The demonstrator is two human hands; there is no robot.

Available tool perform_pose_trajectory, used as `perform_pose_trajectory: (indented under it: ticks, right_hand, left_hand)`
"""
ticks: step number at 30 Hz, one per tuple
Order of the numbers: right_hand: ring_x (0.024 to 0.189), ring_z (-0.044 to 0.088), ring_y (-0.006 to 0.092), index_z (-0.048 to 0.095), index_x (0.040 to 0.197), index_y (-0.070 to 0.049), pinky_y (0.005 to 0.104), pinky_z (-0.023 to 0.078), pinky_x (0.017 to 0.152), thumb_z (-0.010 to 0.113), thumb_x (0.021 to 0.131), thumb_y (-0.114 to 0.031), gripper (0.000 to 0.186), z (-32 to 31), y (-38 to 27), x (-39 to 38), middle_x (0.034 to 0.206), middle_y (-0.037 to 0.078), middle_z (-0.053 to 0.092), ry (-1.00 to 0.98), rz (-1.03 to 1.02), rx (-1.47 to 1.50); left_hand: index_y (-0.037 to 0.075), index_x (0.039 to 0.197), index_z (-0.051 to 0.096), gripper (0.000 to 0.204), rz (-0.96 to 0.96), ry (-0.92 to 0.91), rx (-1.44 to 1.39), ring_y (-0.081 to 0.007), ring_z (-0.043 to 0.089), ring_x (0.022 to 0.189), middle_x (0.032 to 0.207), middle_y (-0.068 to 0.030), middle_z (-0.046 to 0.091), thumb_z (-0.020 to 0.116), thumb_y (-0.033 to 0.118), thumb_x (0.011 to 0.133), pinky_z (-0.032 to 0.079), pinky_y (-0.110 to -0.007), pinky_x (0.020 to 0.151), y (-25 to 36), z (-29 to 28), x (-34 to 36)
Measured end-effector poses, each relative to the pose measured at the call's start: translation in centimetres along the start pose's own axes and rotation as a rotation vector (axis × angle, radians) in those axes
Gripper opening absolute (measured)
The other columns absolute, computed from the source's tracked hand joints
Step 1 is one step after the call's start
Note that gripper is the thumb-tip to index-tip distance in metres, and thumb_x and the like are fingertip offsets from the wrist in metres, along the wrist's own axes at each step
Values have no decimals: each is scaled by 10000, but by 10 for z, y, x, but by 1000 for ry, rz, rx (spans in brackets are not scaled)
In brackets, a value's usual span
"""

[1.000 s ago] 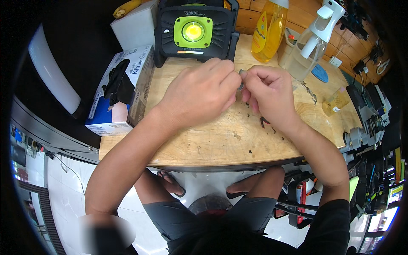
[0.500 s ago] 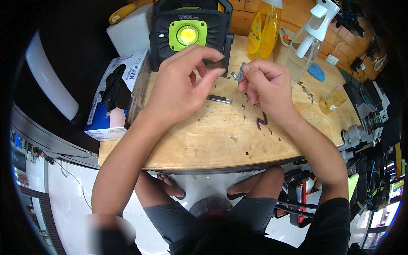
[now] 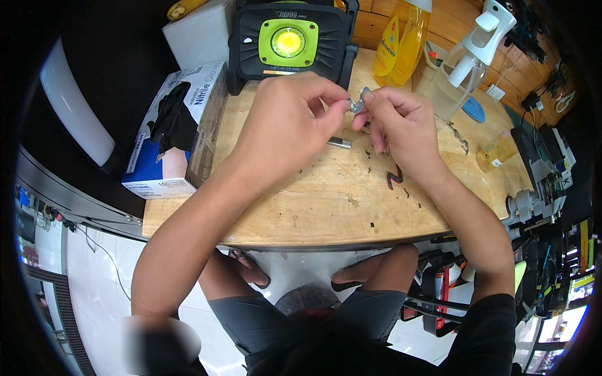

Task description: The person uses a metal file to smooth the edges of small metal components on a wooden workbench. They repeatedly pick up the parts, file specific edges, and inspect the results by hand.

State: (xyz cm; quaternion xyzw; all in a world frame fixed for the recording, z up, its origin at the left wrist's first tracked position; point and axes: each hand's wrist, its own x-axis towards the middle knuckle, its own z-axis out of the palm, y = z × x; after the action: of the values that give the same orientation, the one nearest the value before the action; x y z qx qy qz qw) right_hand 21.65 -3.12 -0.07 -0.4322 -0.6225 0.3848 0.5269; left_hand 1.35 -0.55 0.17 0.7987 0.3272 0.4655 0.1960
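Note:
Above the wooden tabletop, my right hand point(image 3: 404, 122) pinches a small grey metal bracket point(image 3: 358, 103) with bent edges between thumb and fingers. My left hand point(image 3: 291, 119) meets it from the left, its thumb and forefinger closed at the bracket's left end. Fingers hide part of the piece. Below them lies a slim silver-and-dark metal tool point(image 3: 339, 143), half hidden by my left hand. A bent dark strip with a reddish edge point(image 3: 394, 179) rests under my right wrist, among small dark crumbs.
A lit work lamp point(image 3: 290, 42) stands behind my hands. At the left is a glove box point(image 3: 207, 100) with a black glove poking out. Toward the right back stand a yellow liquid bottle point(image 3: 398, 53), a spray bottle point(image 3: 461, 72), a blue pad point(image 3: 474, 109) and a small clear container point(image 3: 495, 152).
My left hand has moved right, and its apart thumb and forefinger have closed at the bracket. The view has shifted slightly; my right hand keeps its grip.

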Motion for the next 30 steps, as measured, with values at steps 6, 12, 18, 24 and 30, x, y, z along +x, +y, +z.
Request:
perform_pose_trajectory:
  ticks: [6, 12, 18, 24, 30]
  right_hand:
    - [503, 511, 39, 735, 873, 19, 225, 404, 468, 639, 1030, -153, 252, 4, 0, -3, 757, 44, 733, 23, -20, 2]
    - [509, 522, 38, 733, 888, 26, 220, 407, 468, 639, 1028, -137, 235, 3, 2, -4, 760, 54, 735, 22, -52, 5]
    - [515, 527, 38, 733, 885, 29, 225, 399, 464, 648, 1032, -145, 243, 4, 1, -6, 706, 32, 699, -2, -74, -27]
    - [515, 520, 37, 733, 879, 21, 227, 390, 465, 649, 1041, -167, 262, 0, 1, -5, 681, 1, 664, -8, -111, -39]
    - [532, 534, 44, 752, 949, 9, 218, 404, 476, 651, 1048, -196, 249, 0, 3, -1, 781, 29, 723, 9, -112, 5]
  left_hand:
    - [-14, 1039, 798, 181, -107, -41, -41, -87, 680, 693, 825, -67, 777, 757, 127, 934, 549, -258, 640, 4, -2, 0]
    - [-33, 1025, 796, 175, -197, -102, -180, -91, 722, 764, 844, -70, 781, 759, 123, 956, 571, -247, 660, 1, -1, 2]
    - [-27, 1023, 788, 210, -268, -180, -246, -85, 718, 776, 860, -63, 777, 823, 150, 915, 577, -248, 676, 4, -4, 3]
    - [-28, 1029, 776, 262, -187, -145, -197, -78, 692, 804, 929, -66, 772, 863, 169, 880, 571, -245, 695, 6, -3, 3]
    - [-25, 1104, 763, 279, -253, -118, -413, -87, 693, 831, 971, -65, 772, 806, 200, 945, 570, -243, 686, 0, -3, 6]
